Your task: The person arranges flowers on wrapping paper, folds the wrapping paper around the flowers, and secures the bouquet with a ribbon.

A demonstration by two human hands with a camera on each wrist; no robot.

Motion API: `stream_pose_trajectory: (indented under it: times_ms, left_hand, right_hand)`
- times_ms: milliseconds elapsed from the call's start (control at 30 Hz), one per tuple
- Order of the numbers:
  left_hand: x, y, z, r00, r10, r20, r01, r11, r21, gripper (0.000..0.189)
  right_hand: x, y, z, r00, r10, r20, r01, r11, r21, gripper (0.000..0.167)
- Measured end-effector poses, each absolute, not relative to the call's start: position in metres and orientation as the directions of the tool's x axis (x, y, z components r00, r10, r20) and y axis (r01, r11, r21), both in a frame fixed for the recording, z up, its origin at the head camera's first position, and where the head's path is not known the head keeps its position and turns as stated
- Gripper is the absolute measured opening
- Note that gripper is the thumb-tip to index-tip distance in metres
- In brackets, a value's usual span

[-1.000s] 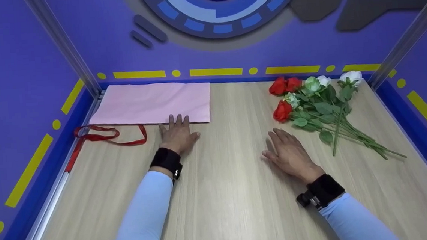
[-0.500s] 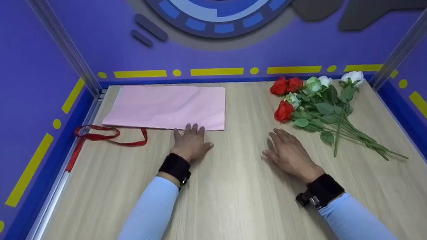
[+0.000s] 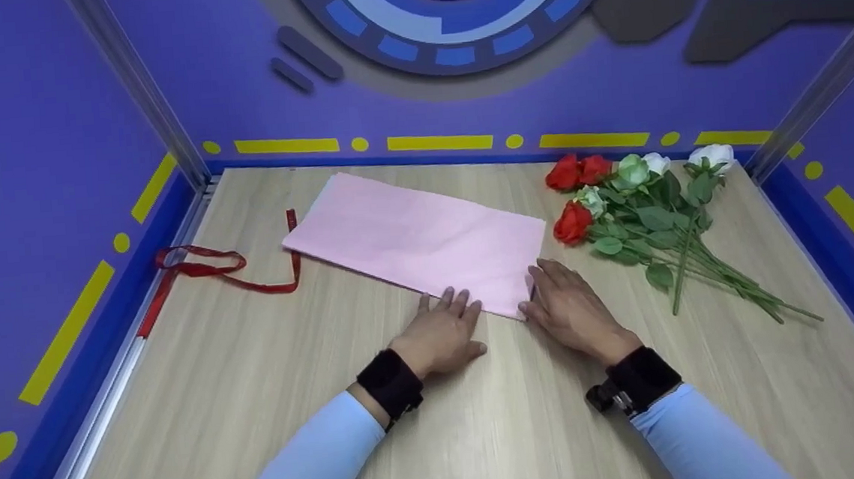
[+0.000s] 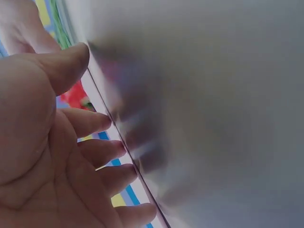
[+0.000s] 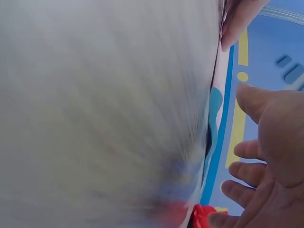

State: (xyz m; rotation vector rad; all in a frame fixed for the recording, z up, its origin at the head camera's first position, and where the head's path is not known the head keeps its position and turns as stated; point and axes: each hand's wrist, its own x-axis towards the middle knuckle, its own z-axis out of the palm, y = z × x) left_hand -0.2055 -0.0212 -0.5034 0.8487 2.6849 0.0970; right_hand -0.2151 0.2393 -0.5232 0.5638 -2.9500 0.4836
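Observation:
A flat rectangle of pink paper point(image 3: 427, 243), apparently layered, lies slanted across the table, its right end towards me. My left hand point(image 3: 441, 336) presses straight fingertips onto its near long edge, thumb out to the side on the table. In the left wrist view the fingertips point(image 4: 128, 175) meet the paper's thin edge. My right hand point(image 3: 575, 308) is at the near right corner, fingers along the short side, thumb by the corner. The right wrist view shows this hand point(image 5: 275, 156) with fingers spread and loosely bent, and a blue layer point(image 5: 214, 118) bulging at the paper's edge.
Artificial roses in red point(image 3: 572, 222), white point(image 3: 710, 156) and pale green lie at the back right, stems point(image 3: 738, 281) pointing towards me. A looped red ribbon point(image 3: 249, 282) lies at the left. Purple-blue panels point(image 3: 433, 119) wall the wooden table point(image 3: 257, 386).
My left hand has slid the pink paper right and towards me, turning it slantwise, until its corner reached the right hand. The right hand has stayed nearly in place.

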Motion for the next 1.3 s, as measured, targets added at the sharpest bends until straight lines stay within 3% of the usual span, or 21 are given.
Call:
stream_pose_trajectory:
  times_ms: [267,433,533,667,767,867,967,1100,1300]
  left_hand:
    - [-0.173,-0.017,-0.501,-0.699,0.656,-0.286,0.600,0.755,0.265,0.071]
    - [-0.173,-0.035,-0.495,-0.751,0.625,-0.210,0.583,0.779,0.232,0.062]
    - [-0.182,-0.053,-0.494,-0.852,0.507,-0.129,0.477,0.855,0.203,0.061]
    - [-0.200,-0.077,-0.498,-0.962,0.252,-0.102,0.232,0.956,0.178,0.072]
    - [-0.207,-0.087,-0.501,-0.982,0.095,-0.161,0.070,0.985,0.157,0.086]
    - [-0.209,-0.089,-0.503,-0.975,0.035,-0.218,0.001,0.988,0.155,0.095]
    - [-0.210,-0.085,-0.504,-0.969,0.051,-0.241,0.009,0.985,0.174,0.097]
    - [-0.214,-0.077,-0.504,-0.961,0.083,-0.265,0.033,0.982,0.187,0.098]
    - [-0.221,-0.069,-0.504,-0.948,0.116,-0.296,0.067,0.983,0.172,0.096]
  right_hand:
    - [-0.207,0.247,-0.525,-0.939,-0.331,0.090,-0.343,0.910,-0.233,0.068]
    - [-0.194,0.253,-0.525,-0.939,-0.340,0.052,-0.343,0.916,-0.208,0.066]
    - [-0.183,0.254,-0.523,-0.939,-0.338,0.058,-0.343,0.920,-0.189,0.063]
    - [-0.170,0.251,-0.522,-0.923,-0.358,0.139,-0.375,0.919,-0.125,0.051]
    - [-0.167,0.249,-0.521,-0.916,-0.351,0.197,-0.375,0.921,-0.102,0.040]
    - [-0.171,0.252,-0.521,-0.929,-0.313,0.198,-0.342,0.930,-0.136,0.037]
    - [-0.180,0.261,-0.520,-0.955,-0.257,0.151,-0.284,0.938,-0.198,0.052]
    - [-0.190,0.272,-0.520,-0.989,-0.150,-0.010,-0.141,0.953,-0.266,0.086]
    - [-0.195,0.277,-0.523,-0.979,-0.094,-0.184,-0.040,0.960,-0.279,0.101]
